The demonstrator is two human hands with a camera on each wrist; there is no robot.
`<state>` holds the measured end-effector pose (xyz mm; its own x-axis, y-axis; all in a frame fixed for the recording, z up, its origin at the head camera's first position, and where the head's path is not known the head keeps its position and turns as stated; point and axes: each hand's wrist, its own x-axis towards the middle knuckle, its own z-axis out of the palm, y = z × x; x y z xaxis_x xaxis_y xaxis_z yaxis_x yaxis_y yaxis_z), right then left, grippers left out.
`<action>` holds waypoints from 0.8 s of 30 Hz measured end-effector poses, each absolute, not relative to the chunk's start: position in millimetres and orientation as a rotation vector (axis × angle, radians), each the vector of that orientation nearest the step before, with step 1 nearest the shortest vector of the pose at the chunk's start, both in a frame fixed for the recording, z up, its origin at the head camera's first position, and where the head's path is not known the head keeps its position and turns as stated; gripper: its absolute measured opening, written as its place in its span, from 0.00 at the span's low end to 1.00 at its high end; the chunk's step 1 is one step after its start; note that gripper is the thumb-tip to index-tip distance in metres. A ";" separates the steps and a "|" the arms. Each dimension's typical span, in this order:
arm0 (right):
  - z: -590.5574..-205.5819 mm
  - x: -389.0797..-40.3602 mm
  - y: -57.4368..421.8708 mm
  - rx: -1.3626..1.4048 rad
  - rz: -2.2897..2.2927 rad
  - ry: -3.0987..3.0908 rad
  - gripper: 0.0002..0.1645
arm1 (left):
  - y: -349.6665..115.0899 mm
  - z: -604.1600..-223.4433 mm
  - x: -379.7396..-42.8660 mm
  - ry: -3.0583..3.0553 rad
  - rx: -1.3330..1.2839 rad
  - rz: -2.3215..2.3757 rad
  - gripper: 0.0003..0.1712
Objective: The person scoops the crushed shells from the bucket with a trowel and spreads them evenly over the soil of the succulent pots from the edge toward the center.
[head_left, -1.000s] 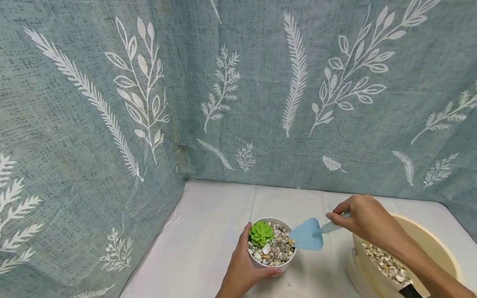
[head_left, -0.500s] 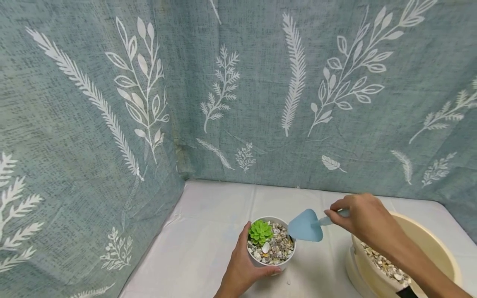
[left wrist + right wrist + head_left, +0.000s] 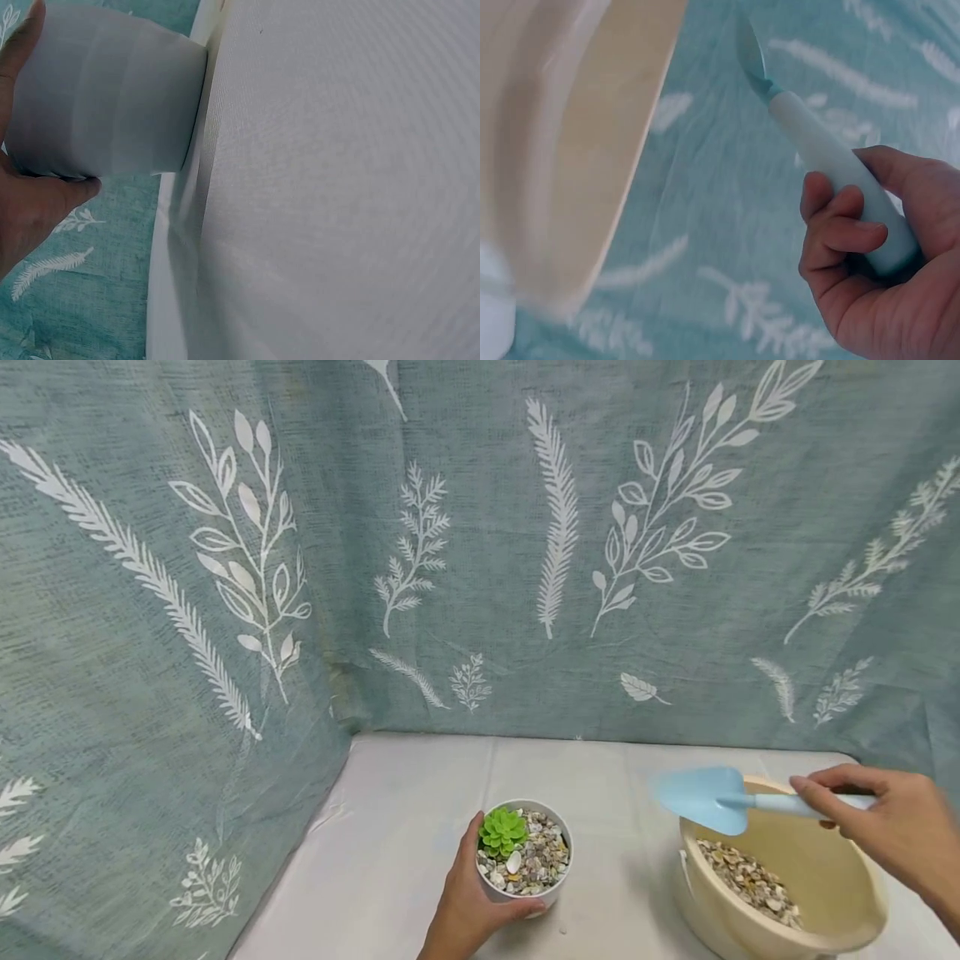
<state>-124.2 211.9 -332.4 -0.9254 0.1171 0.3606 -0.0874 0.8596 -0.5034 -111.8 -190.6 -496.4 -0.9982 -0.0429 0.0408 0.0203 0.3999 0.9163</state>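
Note:
My left hand (image 3: 467, 906) holds a small white pot (image 3: 112, 97) from its near left side, thumb in front and a finger along the far rim. A green succulent plant (image 3: 503, 832) sits at the left inside it, with gravel (image 3: 546, 853) and a white pebble (image 3: 513, 862) around it. My right hand (image 3: 892, 814) grips a light-blue trowel (image 3: 708, 797) by its pale handle (image 3: 821, 142), above a cream bucket (image 3: 723, 910). The blade points left past the bucket's far left rim and looks bare of gravel. Inside the bucket, more gravel (image 3: 750, 878) lies toward the near left.
Everything stands on a white-covered table (image 3: 420, 802). A teal curtain (image 3: 480, 552) with white leaf prints closes off the back and left. A tiny loose bit (image 3: 563, 931) lies on the cloth between pot and bucket.
From the pot's right rim, where its blade was tipped, the trowel has moved right over the bucket and levelled out. The head view has turned slightly right. My left hand still holds the pot.

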 end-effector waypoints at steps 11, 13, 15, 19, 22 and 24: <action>-349.7 -136.4 268.2 0.103 0.488 -2.990 0.14 | -182.9 -496.7 -114.2 -2.611 0.057 -1.658 0.79; -356.0 -144.7 266.6 0.217 0.500 -3.034 0.10 | -179.9 -496.8 -115.1 -2.629 0.047 -1.631 0.78; -360.9 -151.7 265.6 0.314 0.520 -3.065 0.10 | -176.6 -497.1 -115.7 -2.649 0.044 -1.603 0.77; -366.3 -163.6 269.5 0.525 0.560 -3.095 0.10 | -174.3 -497.7 -116.3 -2.695 0.085 -1.565 0.77; -371.1 -170.1 275.0 0.705 0.506 -3.044 0.09 | -175.5 -497.0 -118.4 -2.735 0.157 -1.573 0.78; -376.2 -171.5 278.3 0.772 0.411 -2.972 0.10 | -176.2 -496.1 -121.6 -2.755 0.186 -1.583 0.78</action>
